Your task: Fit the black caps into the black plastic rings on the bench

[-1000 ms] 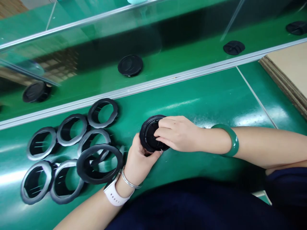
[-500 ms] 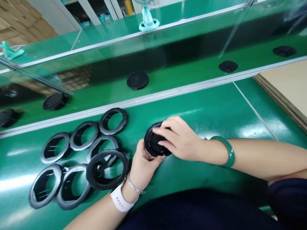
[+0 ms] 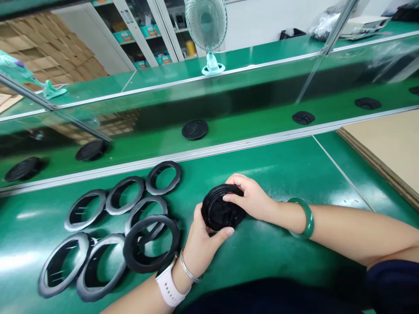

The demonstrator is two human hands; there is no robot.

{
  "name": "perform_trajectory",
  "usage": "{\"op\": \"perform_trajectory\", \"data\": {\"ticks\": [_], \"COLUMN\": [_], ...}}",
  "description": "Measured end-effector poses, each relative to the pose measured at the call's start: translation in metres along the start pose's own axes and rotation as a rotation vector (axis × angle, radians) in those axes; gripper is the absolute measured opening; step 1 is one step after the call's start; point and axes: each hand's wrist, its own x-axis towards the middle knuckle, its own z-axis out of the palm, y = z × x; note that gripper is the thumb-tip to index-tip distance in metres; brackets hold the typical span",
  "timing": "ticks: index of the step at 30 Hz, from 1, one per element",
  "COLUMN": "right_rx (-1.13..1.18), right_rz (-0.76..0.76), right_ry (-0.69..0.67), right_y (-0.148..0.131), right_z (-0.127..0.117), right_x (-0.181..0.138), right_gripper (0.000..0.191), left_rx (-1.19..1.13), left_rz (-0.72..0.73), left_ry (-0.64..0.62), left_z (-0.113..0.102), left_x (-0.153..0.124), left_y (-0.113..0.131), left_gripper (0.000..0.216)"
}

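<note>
Between both hands is a round black plastic part (image 3: 222, 209), tilted so that its ribbed inner face shows. My left hand (image 3: 204, 240) wraps its lower left rim, with the thumb along the near edge. From the upper right, my right hand (image 3: 250, 198) grips the same part, thumb on its face and fingers around the far rim. Left of my hands lie several black rings (image 3: 163, 178) on the green table. One darker ring (image 3: 129, 250) rests on top of others, close to my left wrist.
Behind a metal rail (image 3: 229, 146), a green conveyor belt (image 3: 147, 144) carries several black discs (image 3: 194, 129). Flat brown boards (image 3: 389, 144) are stacked at the right. Beyond the clear panels stand a mint-green fan (image 3: 207, 30) and a second fan (image 3: 49, 89).
My right hand has shifted from fingers over the part's face to a grip on its far rim. The part has tilted, showing more of its inside. The camera view has tipped upward.
</note>
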Motion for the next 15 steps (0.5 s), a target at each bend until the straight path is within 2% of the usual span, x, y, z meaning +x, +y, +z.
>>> {"op": "perform_trajectory", "data": {"ticks": [5, 7, 8, 11, 12, 15], "right_rx": [-0.085, -0.060, -0.014, 0.080, 0.075, 0.098], "right_rz": [0.068, 0.150, 0.185, 0.236, 0.247, 0.299], "right_ry": [0.064, -0.024, -0.110, -0.346, -0.365, -0.298], "right_y": [0.002, 0.001, 0.000, -0.002, -0.002, 0.004], "right_z": [0.002, -0.001, -0.004, -0.010, -0.010, -0.006], "right_x": [0.002, 0.004, 0.005, 0.008, 0.008, 0.007], "right_gripper": [0.011, 0.013, 0.021, 0.059, 0.066, 0.065], "left_rx": [0.173, 0.219, 0.230, 0.245, 0.250, 0.256], "left_rz": [0.067, 0.084, 0.087, 0.083, 0.078, 0.074], "left_ry": [0.052, 0.085, 0.107, 0.156, 0.162, 0.158], "left_z": [-0.003, -0.004, -0.005, -0.007, -0.008, -0.009], "left_x": [0.003, 0.004, 0.005, 0.008, 0.010, 0.013], "left_y": [0.001, 0.003, 0.003, 0.006, 0.006, 0.006], "left_gripper": [0.056, 0.048, 0.046, 0.046, 0.048, 0.051]}}
